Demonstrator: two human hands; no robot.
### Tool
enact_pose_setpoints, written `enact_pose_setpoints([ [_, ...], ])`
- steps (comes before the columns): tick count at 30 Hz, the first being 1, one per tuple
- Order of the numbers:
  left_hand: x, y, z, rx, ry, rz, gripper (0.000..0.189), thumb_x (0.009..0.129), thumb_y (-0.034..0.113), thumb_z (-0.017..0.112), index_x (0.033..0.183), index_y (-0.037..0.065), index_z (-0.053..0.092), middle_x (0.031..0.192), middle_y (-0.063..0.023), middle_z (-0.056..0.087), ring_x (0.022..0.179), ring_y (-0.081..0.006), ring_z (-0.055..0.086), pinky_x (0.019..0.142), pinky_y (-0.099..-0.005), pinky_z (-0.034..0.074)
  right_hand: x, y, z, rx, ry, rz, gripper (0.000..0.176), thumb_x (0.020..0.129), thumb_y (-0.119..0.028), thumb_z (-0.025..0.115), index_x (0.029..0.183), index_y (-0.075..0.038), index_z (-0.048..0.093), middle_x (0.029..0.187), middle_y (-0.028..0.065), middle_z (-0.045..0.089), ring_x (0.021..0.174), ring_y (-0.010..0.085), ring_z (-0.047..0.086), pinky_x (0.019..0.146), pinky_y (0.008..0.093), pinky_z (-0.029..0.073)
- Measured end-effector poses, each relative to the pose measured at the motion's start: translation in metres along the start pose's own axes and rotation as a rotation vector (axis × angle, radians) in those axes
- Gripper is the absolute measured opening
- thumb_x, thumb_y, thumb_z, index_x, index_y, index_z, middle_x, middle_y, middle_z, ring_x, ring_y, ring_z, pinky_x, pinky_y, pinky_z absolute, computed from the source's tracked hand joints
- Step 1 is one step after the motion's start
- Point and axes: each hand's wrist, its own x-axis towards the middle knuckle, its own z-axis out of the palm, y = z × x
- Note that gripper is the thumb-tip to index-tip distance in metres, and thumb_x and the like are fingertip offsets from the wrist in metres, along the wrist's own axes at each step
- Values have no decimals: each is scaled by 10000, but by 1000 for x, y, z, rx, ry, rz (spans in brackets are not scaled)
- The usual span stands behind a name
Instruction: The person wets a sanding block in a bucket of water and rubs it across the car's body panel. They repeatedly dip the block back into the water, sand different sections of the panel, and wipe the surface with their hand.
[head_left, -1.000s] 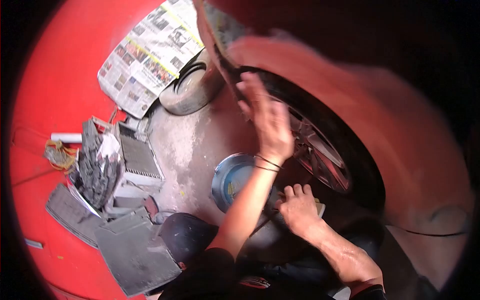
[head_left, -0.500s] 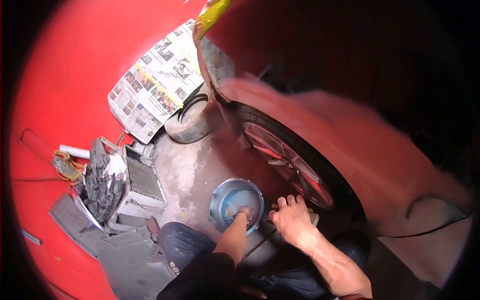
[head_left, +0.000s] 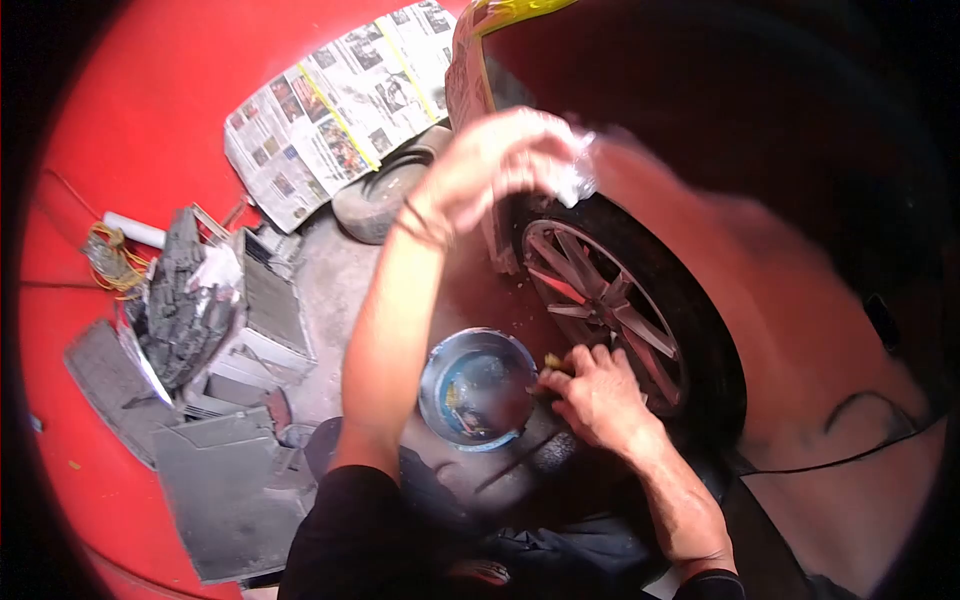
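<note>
Aloft, left hand [head_left: 490, 168] gapes; right hand [head_left: 604, 402] holds one yellowish piece [head_left: 553, 362] by one basin [head_left: 430, 385].

Floor [head_left: 322, 268] beneath basin [head_left: 430, 402], loose tire [head_left: 362, 212]

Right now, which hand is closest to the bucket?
The right hand: it's low, just beside the bucket. The left hand is raised, up by the top of the car's tire.
</note>
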Motion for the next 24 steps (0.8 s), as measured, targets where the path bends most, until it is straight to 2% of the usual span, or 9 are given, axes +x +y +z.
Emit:
enact_pose_setpoints([
  [4,14,-11,-75,353,328,84,391,1143,355,576,1319,40,728,1256,-110,772,1120,-199,771,986,-340,589,19,-28,-104,-171,360,2,492,829,-161,857,1311,-229,787,1210,94,646,1060,320,623,913,476,482],
  [7,7,-91,-148,373,512,6,367,1119,356,591,1167,34,761,1059,-57,792,857,-117,758,779,-250,556,42,-30,-178,-566,489,-30,527,797,-109,849,1306,-229,786,1277,88,651,1154,317,635,945,473,480],
  [9,-13,-159,-180,360,611,-26,345,1107,337,620,1025,32,758,923,-40,765,684,-86,678,607,-268,526,54,-18,-211,-829,461,-30,537,796,-74,846,1308,-222,785,1350,74,655,1238,302,633,1018,486,471],
  [10,-32,-179,-180,442,697,-97,381,1045,334,671,873,9,770,827,-82,774,658,-142,712,642,-320,575,59,-10,-223,-908,438,-20,487,834,-83,803,1297,-232,800,1373,62,652,1257,294,623,1056,493,457],
  [12,-58,-257,-223,947,602,-257,383,987,371,623,953,24,779,883,-204,783,844,-346,787,841,-475,605,64,3,-241,-978,369,17,418,888,-101,769,1280,-239,820,1451,50,644,1328,283,602,1154,515,415],
  [13,-73,-276,-226,935,526,-395,337,979,325,621,964,35,791,882,-213,787,921,-371,786,897,-506,589,71,6,-247,-1009,327,-21,420,893,-107,772,1288,-242,817,1459,49,643,1330,283,602,1159,516,412],
  [15,-96,-281,-226,776,247,-762,287,976,246,648,971,9,811,855,-192,800,787,-300,801,785,-454,624,87,7,-251,-1050,245,-82,425,902,-118,778,1306,-248,810,1475,48,641,1336,284,601,1170,518,405],
  [21,-88,-303,-231,809,227,-686,366,958,307,683,991,-33,815,813,-195,782,713,-269,783,709,-434,616,222,24,-216,-994,131,-308,591,848,-38,745,1375,-305,761,1551,10,600,1417,281,540,1185,516,398],
  [24,-89,-307,-241,780,202,-692,353,1004,333,721,954,-10,784,800,-97,777,630,-200,737,653,-384,605,215,22,-229,-1009,52,-271,593,833,-42,760,1365,-305,772,1558,16,600,1433,282,529,1192,518,393],
])
